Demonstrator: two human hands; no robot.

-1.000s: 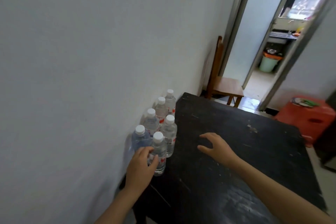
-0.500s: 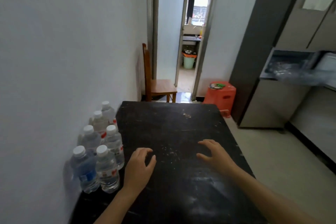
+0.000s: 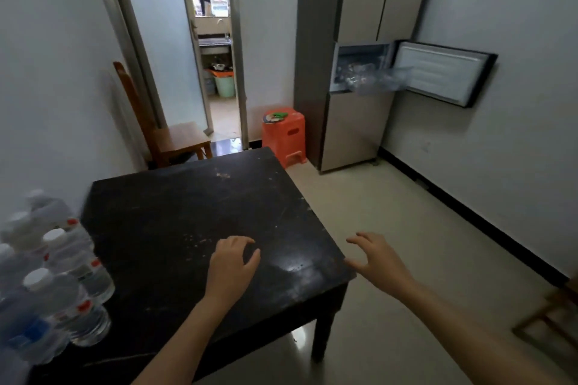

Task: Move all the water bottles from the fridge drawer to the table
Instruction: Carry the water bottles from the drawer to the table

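- Your L hand (image 3: 230, 266) is over the table (image 3: 187, 212) near its front edge, fingers loosely curled, holding nothing
- Your R hand (image 3: 380, 262) is just off the table's right edge, fingers spread, empty
- The water bottles (image 3: 62, 291) stand clustered at the table's left edge
- The fridge drawer (image 3: 372, 78) sits open well beyond the table's far-right corner, contents blurred

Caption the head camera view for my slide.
Left hand and right hand hover empty by the table; water bottles stand at left, fridge drawer open beyond.
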